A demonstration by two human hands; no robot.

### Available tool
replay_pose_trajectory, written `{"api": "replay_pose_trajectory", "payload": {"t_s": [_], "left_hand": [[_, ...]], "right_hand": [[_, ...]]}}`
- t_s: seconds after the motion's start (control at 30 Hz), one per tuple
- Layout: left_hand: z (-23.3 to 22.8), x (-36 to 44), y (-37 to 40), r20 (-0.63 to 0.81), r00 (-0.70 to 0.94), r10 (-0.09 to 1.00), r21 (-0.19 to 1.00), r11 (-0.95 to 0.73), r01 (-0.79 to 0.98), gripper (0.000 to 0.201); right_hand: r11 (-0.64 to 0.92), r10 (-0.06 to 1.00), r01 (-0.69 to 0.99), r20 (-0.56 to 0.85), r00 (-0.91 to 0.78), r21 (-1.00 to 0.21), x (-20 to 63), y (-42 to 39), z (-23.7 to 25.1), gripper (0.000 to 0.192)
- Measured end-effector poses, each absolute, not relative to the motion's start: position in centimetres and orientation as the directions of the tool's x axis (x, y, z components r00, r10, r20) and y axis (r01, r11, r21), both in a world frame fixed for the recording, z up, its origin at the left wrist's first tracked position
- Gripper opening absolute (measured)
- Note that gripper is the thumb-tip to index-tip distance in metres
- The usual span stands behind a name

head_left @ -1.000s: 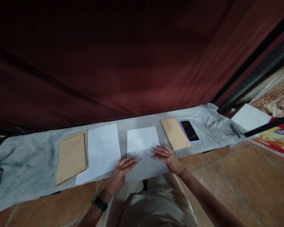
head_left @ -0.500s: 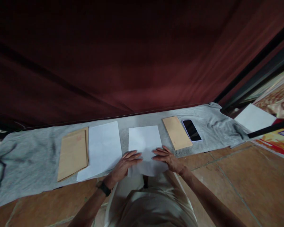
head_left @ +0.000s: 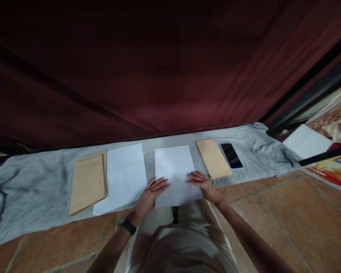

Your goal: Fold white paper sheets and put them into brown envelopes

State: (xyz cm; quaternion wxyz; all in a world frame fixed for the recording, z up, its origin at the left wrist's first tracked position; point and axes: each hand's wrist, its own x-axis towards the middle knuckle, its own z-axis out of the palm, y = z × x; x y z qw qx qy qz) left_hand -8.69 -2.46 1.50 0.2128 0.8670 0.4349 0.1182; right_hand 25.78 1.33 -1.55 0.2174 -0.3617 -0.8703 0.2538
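A single white sheet of paper point(head_left: 176, 163) lies in front of me, its near end reaching past the front edge of the cloth-covered surface. My left hand point(head_left: 153, 191) rests on the sheet's left side with its fingers stretched out flat. On the right side lies my right hand point(head_left: 203, 184), fingers also extended over the paper. Left of this sheet is a larger stack of white paper point(head_left: 125, 176), partly under some brown envelopes point(head_left: 88, 182). A narrower brown envelope point(head_left: 214, 158) lies to the right, beyond my right hand.
A phone point(head_left: 231, 155) with a dark screen lies beside the narrow envelope. Grey cloth point(head_left: 34, 189) covers the long, narrow surface. A dark red curtain point(head_left: 170, 94) hangs behind it. At far right are a dark metal frame point(head_left: 324, 155) and a white sheet point(head_left: 307, 141).
The white sheet has slid slightly away from me, and its near end looks flatter. Both hands have moved a little forward with it.
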Motion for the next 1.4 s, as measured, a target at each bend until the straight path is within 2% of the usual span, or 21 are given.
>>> {"api": "replay_pose_trajectory", "payload": {"t_s": [0.13,0.23,0.37,0.47,0.53,0.67,0.83,0.97,1.2,1.4], "left_hand": [[2.3,-8.2,-1.8,0.070,0.531,0.844,0.452,-0.502,0.737,0.077],[2.7,-8.2,-0.9,0.053,0.551,0.833,0.440,-0.515,0.736,0.072],[2.1,-9.1,-0.8,0.033,0.588,0.808,0.530,-0.513,0.675,0.068],[1.6,-9.3,-0.8,0.066,0.445,0.893,0.640,-0.381,0.668,0.044],[1.4,-8.9,-0.5,0.052,0.283,0.958,0.690,-0.240,0.683,0.029],[1.4,-7.3,0.7,-0.016,-0.068,0.998,0.765,0.056,0.642,0.033],[1.4,-6.0,2.6,0.007,-0.246,0.969,0.824,0.134,0.551,0.035],[1.9,-5.9,4.0,-0.030,-0.291,0.956,0.755,0.212,0.620,0.032],[3.0,-5.6,6.3,-0.141,-0.347,0.927,0.467,0.371,0.802,0.031],[3.3,-5.1,7.4,-0.178,-0.393,0.902,0.399,0.432,0.809,0.033]], "right_hand": [[0.625,0.746,0.493,0.277,-0.606,-0.604,25.4,2.4,-1.6,0.044],[0.619,0.745,0.500,0.251,-0.618,-0.606,25.1,3.3,-1.5,0.044],[0.608,0.738,0.504,0.203,-0.643,-0.613,25.5,3.3,-1.4,0.039],[0.568,0.772,0.484,0.226,-0.594,-0.666,25.6,3.1,-1.2,0.034],[0.489,0.834,0.506,0.211,-0.510,-0.710,25.1,3.2,-1.0,0.033],[0.241,0.968,0.607,0.140,-0.210,-0.757,23.5,4.0,-0.6,0.034],[0.086,0.996,0.684,0.045,-0.077,-0.725,21.9,5.4,0.2,0.035],[0.003,1.000,0.776,0.001,-0.004,-0.631,20.9,6.6,0.9,0.035],[-0.144,0.988,0.895,-0.116,0.104,-0.422,19.5,8.1,1.8,0.036],[-0.173,0.981,0.927,-0.143,0.132,-0.334,19.1,9.3,2.6,0.036]]}}
